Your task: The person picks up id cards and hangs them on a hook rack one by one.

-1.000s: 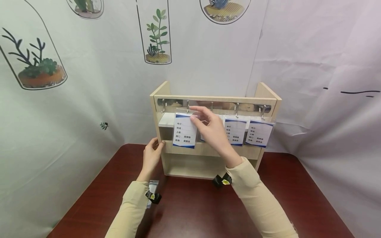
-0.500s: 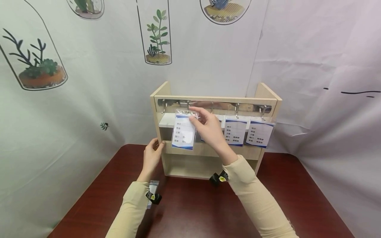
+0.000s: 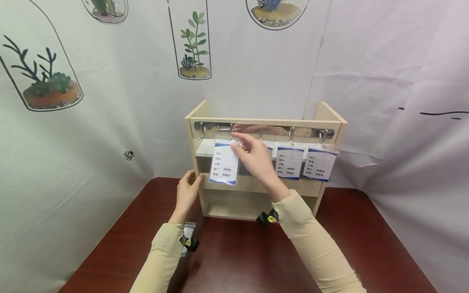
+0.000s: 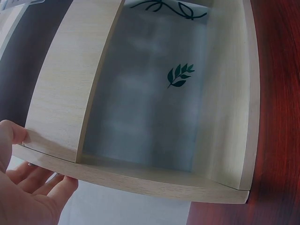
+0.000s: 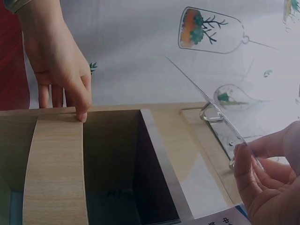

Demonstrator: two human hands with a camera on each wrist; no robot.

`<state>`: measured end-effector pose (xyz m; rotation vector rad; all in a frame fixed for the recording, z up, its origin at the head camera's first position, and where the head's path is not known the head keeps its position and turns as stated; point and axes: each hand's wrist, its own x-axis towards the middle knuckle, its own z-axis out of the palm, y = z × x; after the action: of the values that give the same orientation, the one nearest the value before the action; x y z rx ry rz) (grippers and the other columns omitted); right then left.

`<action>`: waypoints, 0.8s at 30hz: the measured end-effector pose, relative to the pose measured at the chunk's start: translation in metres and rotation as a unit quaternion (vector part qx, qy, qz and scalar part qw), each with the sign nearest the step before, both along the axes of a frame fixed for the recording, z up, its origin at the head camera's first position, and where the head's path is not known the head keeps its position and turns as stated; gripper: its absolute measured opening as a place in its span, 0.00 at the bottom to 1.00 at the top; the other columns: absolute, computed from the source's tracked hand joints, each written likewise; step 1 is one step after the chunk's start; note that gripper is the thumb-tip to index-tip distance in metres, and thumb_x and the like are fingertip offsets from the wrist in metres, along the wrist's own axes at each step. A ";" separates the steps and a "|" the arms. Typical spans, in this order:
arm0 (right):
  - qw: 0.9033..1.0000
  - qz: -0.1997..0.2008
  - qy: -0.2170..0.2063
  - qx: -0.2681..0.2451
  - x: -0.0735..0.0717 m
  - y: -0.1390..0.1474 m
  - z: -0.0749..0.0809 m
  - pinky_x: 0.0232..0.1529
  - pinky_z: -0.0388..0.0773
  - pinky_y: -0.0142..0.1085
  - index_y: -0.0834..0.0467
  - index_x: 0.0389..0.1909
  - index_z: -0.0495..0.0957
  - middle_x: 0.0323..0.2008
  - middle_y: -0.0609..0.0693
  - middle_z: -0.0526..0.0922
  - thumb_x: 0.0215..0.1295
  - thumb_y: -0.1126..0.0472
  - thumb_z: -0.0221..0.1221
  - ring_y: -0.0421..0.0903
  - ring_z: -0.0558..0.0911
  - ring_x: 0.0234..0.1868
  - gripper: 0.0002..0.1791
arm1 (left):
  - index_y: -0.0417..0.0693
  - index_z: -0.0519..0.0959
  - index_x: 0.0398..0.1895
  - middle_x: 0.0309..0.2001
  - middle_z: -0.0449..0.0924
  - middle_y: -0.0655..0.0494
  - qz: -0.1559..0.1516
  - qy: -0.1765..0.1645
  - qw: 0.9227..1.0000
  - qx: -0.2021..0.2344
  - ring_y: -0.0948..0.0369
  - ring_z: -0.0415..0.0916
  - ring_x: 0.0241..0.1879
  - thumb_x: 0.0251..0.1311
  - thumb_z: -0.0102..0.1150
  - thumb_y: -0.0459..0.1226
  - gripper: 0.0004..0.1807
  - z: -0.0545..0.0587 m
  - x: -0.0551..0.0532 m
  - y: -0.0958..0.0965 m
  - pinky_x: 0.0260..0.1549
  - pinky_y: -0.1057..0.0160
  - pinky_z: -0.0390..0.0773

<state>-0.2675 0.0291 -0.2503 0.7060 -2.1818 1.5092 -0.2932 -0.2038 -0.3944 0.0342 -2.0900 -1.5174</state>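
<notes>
In the head view my right hand [image 3: 256, 160] pinches the top right corner of a name badge [image 3: 222, 162] in a clear plastic sleeve. The badge's top edge is just below the second hook [image 3: 231, 129] from the left. Seen almost edge-on in the right wrist view, the badge [image 5: 206, 101] sits between thumb and fingers, close to the hook rail. My left hand [image 3: 187, 193] grips the left side panel of a pale wooden shelf unit [image 3: 253, 185]. Its thumb lies on the front and its fingers [image 4: 63, 192] on the outer side, as the left wrist view shows.
Two badges, one in the middle right [image 3: 289, 162] and one at the far right [image 3: 319, 165], hang from hooks; another is partly behind my right hand. The leftmost hook [image 3: 201, 130] is bare. More badge sleeves [image 3: 189, 230] lie on the dark red table [image 3: 234, 256] beside my left wrist.
The held badge has shifted slightly left and down, its lower end swinging left. My right hand has moved a little the same way. The left hand has stayed in place on the panel.
</notes>
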 end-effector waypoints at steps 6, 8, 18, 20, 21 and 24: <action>1.000 -0.001 0.000 -0.001 0.001 -0.001 0.000 0.21 0.66 0.28 0.56 0.61 0.80 0.33 0.52 0.85 0.69 0.60 0.62 0.42 0.76 0.27 0.20 | 0.35 0.79 0.57 0.57 0.80 0.35 -0.003 0.001 1.000 0.001 0.43 0.79 0.56 0.68 0.61 0.37 0.19 0.000 0.000 0.000 0.55 0.46 0.78; 1.000 -0.001 -0.001 -0.001 0.001 -0.001 -0.001 0.21 0.66 0.28 0.56 0.61 0.80 0.33 0.52 0.84 0.69 0.60 0.62 0.42 0.76 0.27 0.20 | 0.35 0.79 0.57 0.57 0.80 0.34 -0.005 0.000 1.000 0.002 0.43 0.79 0.57 0.68 0.61 0.37 0.19 0.000 0.000 0.001 0.56 0.46 0.78; 1.000 -0.002 0.003 0.005 0.000 0.000 -0.003 0.24 0.70 0.30 0.54 0.61 0.80 0.36 0.51 0.86 0.70 0.60 0.62 0.44 0.80 0.31 0.20 | 0.36 0.79 0.57 0.56 0.80 0.35 -0.001 -0.003 1.000 0.006 0.43 0.79 0.57 0.68 0.62 0.38 0.19 0.000 -0.001 0.001 0.56 0.46 0.78; 1.000 -0.002 0.006 0.007 0.000 0.000 -0.003 0.24 0.71 0.31 0.54 0.61 0.80 0.35 0.51 0.86 0.70 0.60 0.62 0.44 0.80 0.30 0.20 | 0.36 0.79 0.57 0.56 0.80 0.35 -0.001 -0.002 1.000 0.005 0.44 0.79 0.57 0.68 0.62 0.38 0.19 0.000 0.000 0.001 0.56 0.46 0.78; 1.000 -0.003 0.008 0.008 0.000 0.000 -0.004 0.23 0.71 0.31 0.54 0.61 0.80 0.34 0.51 0.86 0.70 0.60 0.61 0.44 0.80 0.30 0.20 | 0.36 0.79 0.57 0.56 0.80 0.35 -0.001 -0.001 1.000 0.006 0.43 0.79 0.56 0.68 0.62 0.38 0.19 0.000 0.000 0.001 0.55 0.46 0.78; 1.000 -0.005 0.013 0.012 0.000 0.000 -0.005 0.22 0.70 0.31 0.54 0.61 0.80 0.31 0.51 0.85 0.70 0.61 0.61 0.44 0.79 0.27 0.20 | 0.36 0.79 0.57 0.56 0.80 0.35 -0.002 -0.002 1.000 0.008 0.43 0.79 0.57 0.68 0.62 0.38 0.19 0.000 0.000 0.001 0.56 0.46 0.78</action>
<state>-0.2677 0.0287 -0.2550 0.7170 -2.1851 1.4621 -0.2929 -0.2024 -0.3947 0.0378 -2.0819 -1.5372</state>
